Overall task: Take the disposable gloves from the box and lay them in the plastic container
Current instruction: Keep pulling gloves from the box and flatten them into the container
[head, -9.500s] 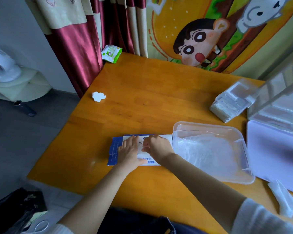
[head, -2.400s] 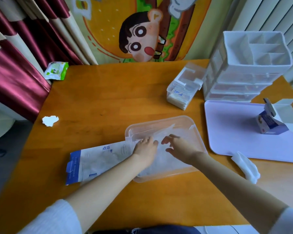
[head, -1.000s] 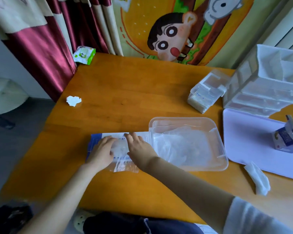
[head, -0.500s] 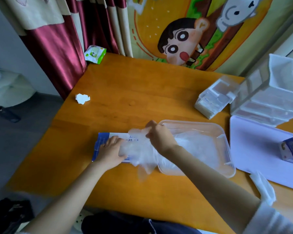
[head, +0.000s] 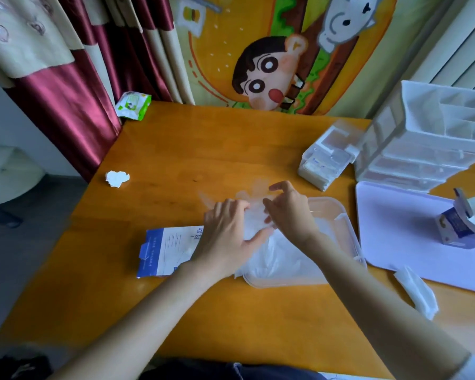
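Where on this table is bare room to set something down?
Bare wood lies between the crumpled paper, the wipes pack and the clear box, and along the near edge below the glove box. The right side is crowded: drawer unit, purple mat, carton.

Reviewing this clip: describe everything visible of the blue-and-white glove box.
The glove box is a flat cardboard carton, white with a blue band at its left end, printed with a faint hand outline and blue characters. It lies flat on the wooden table, left of the plastic container. The left hand, gripping a glove, hides its right end.
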The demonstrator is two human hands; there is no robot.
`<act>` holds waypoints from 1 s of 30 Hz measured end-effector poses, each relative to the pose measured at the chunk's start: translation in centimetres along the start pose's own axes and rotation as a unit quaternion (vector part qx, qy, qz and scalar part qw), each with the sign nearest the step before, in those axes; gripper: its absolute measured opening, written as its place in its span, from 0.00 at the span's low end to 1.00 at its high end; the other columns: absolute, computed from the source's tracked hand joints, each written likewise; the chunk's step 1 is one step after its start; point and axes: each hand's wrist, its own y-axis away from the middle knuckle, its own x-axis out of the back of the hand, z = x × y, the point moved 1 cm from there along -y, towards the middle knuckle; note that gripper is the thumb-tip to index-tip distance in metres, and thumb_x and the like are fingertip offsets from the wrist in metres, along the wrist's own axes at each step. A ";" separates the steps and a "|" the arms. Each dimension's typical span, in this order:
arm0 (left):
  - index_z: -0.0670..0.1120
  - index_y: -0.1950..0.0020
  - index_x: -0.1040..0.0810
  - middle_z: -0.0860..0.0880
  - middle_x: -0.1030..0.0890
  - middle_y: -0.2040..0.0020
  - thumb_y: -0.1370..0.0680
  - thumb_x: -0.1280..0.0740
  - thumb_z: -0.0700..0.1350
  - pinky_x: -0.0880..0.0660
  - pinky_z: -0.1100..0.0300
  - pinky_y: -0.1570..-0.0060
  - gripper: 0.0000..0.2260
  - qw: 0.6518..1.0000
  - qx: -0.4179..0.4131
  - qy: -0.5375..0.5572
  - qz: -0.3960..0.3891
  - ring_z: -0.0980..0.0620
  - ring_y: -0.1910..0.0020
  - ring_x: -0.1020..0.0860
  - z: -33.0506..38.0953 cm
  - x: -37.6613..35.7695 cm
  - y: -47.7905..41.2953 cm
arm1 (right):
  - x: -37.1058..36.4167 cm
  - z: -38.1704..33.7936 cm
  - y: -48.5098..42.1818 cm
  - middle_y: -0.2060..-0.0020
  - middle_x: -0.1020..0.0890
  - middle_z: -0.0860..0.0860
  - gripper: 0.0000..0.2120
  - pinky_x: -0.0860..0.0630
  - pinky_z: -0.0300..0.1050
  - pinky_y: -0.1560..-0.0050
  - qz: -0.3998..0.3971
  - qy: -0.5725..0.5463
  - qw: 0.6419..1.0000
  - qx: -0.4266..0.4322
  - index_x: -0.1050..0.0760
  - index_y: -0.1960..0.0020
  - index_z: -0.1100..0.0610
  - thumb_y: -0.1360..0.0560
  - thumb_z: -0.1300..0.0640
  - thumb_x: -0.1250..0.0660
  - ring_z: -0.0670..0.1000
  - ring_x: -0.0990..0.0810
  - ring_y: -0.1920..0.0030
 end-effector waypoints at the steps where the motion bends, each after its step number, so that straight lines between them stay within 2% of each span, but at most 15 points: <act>1: 0.47 0.35 0.35 0.51 0.31 0.38 0.33 0.50 0.72 0.38 0.55 0.38 0.37 0.999 0.008 -0.031 -0.036 0.51 0.38 0.35 0.8 -0.4 -0.2 | 0.2 -0.1 0.2 0.70 0.19 0.51 0.09 0.21 0.44 0.64 0.000 -0.016 1.000 -0.009 0.31 0.43 0.58 0.23 0.62 0.38 0.44 0.22 0.74; 3: 0.46 0.33 0.37 0.50 0.32 0.35 0.30 0.40 0.68 0.39 0.54 0.37 0.34 0.995 0.013 -0.087 -0.054 0.49 0.34 0.35 1.7 -1.5 -0.7 | 0.7 -0.3 0.6 0.70 0.19 0.50 0.09 0.22 0.40 0.70 0.000 -0.055 0.998 -0.024 0.32 0.43 0.57 0.22 0.61 0.38 0.45 0.22 0.76; 6: 0.46 0.36 0.34 0.50 0.26 0.38 0.23 0.35 0.50 0.37 0.55 0.43 0.19 0.990 -0.004 -0.139 -0.008 0.48 0.37 0.29 2.3 -1.8 -1.4 | 1.6 -0.2 1.0 0.68 0.18 0.51 0.10 0.22 0.39 0.71 0.004 -0.086 0.995 -0.039 0.32 0.42 0.58 0.22 0.61 0.38 0.46 0.20 0.73; 9: 0.49 0.42 0.26 0.53 0.20 0.42 0.21 0.39 0.42 0.36 0.58 0.48 0.09 0.990 -0.028 -0.134 0.033 0.50 0.44 0.23 2.2 -0.6 -2.1 | 3.0 0.7 1.2 0.52 0.19 0.53 0.15 0.23 0.48 0.56 0.075 0.038 0.996 -0.011 0.32 0.37 0.59 0.22 0.58 0.37 0.54 0.19 0.52; 11: 0.50 0.43 0.23 0.54 0.20 0.41 0.20 0.40 0.41 0.35 0.57 0.48 0.10 0.989 -0.029 -0.144 0.025 0.50 0.44 0.23 2.2 0.3 -2.6 | 4.5 1.0 1.8 0.40 0.25 0.53 0.21 0.29 0.44 0.48 0.114 0.123 0.984 0.064 0.34 0.34 0.58 0.23 0.52 0.34 0.54 0.27 0.39; 12: 0.51 0.42 0.23 0.54 0.20 0.41 0.19 0.41 0.42 0.34 0.57 0.47 0.10 0.989 -0.028 -0.148 0.013 0.50 0.43 0.23 2.2 0.7 -2.9 | 5.2 0.8 2.1 0.37 0.28 0.53 0.25 0.33 0.39 0.44 0.098 0.133 0.980 0.114 0.34 0.32 0.57 0.25 0.50 0.32 0.53 0.30 0.35; 14: 0.52 0.42 0.22 0.53 0.20 0.42 0.19 0.40 0.43 0.33 0.58 0.48 0.10 0.989 -0.029 -0.147 -0.014 0.49 0.42 0.23 2.7 1.5 -3.3 | 6.2 0.0 2.7 0.34 0.29 0.50 0.31 0.43 0.32 0.39 0.003 0.169 0.965 0.201 0.34 0.31 0.55 0.29 0.47 0.29 0.50 0.35 0.31; 16: 0.52 0.44 0.21 0.52 0.18 0.46 0.20 0.39 0.44 0.33 0.59 0.56 0.09 0.990 -0.034 -0.132 -0.039 0.47 0.45 0.22 3.7 2.2 -3.5 | 6.1 -0.3 2.8 0.36 0.26 0.49 0.31 0.46 0.33 0.34 -0.065 0.235 0.936 0.253 0.33 0.31 0.53 0.30 0.47 0.27 0.50 0.32 0.32; 17: 0.52 0.46 0.21 0.51 0.18 0.50 0.20 0.39 0.44 0.33 0.59 0.60 0.08 0.991 -0.036 -0.120 -0.049 0.46 0.49 0.22 4.1 2.4 -3.7 | 5.8 -0.1 2.8 0.40 0.23 0.48 0.28 0.43 0.35 0.34 -0.078 0.256 0.930 0.253 0.33 0.33 0.52 0.29 0.48 0.28 0.50 0.28 0.36; 18: 0.52 0.48 0.21 0.50 0.18 0.53 0.21 0.38 0.44 0.33 0.58 0.64 0.07 0.991 -0.034 -0.111 -0.060 0.45 0.52 0.22 4.4 2.7 -3.9 | 5.6 0.1 2.7 0.43 0.21 0.48 0.23 0.37 0.37 0.39 -0.081 0.267 0.932 0.233 0.32 0.35 0.51 0.27 0.49 0.30 0.51 0.25 0.40; 19: 0.51 0.51 0.21 0.50 0.19 0.56 0.21 0.37 0.43 0.32 0.58 0.65 0.06 0.992 -0.031 -0.106 -0.068 0.45 0.55 0.22 4.4 3.0 -4.1 | 5.7 0.3 2.5 0.47 0.20 0.48 0.18 0.32 0.39 0.49 -0.079 0.268 0.938 0.206 0.30 0.37 0.50 0.25 0.50 0.32 0.52 0.22 0.45; 21: 0.50 0.53 0.21 0.51 0.19 0.55 0.22 0.35 0.42 0.25 0.56 0.59 0.05 0.992 -0.018 -0.102 -0.072 0.47 0.54 0.21 4.0 3.5 -4.7 | 6.1 0.9 2.1 0.52 0.19 0.50 0.11 0.34 0.43 0.61 -0.070 0.268 0.947 0.163 0.27 0.41 0.50 0.22 0.52 0.36 0.55 0.21 0.51; 23: 0.51 0.53 0.21 0.52 0.19 0.53 0.22 0.34 0.42 0.23 0.53 0.53 0.05 0.993 -0.008 -0.104 -0.060 0.48 0.52 0.21 3.5 4.0 -5.5 | 6.9 1.6 1.4 0.54 0.19 0.52 0.08 0.34 0.44 0.63 -0.056 0.258 0.953 0.150 0.25 0.44 0.52 0.22 0.54 0.36 0.57 0.20 0.53; 27: 0.49 0.54 0.22 0.55 0.21 0.56 0.22 0.34 0.42 0.27 0.62 0.61 0.03 0.994 -0.065 -0.062 0.055 0.53 0.55 0.23 4.9 5.3 -6.7 | 9.3 1.6 0.0 0.55 0.18 0.57 0.08 0.34 0.44 0.63 0.030 0.235 0.960 0.147 0.24 0.46 0.58 0.22 0.55 0.36 0.60 0.21 0.54; 30: 0.45 0.57 0.24 0.53 0.23 0.59 0.24 0.32 0.39 0.25 0.57 0.58 0.04 0.973 -0.153 -0.023 0.172 0.51 0.56 0.23 6.7 6.2 -6.9 | 11.7 0.8 -0.2 0.55 0.18 0.56 0.06 0.26 0.51 0.59 0.152 0.192 0.953 0.179 0.23 0.49 0.58 0.24 0.57 0.33 0.60 0.22 0.52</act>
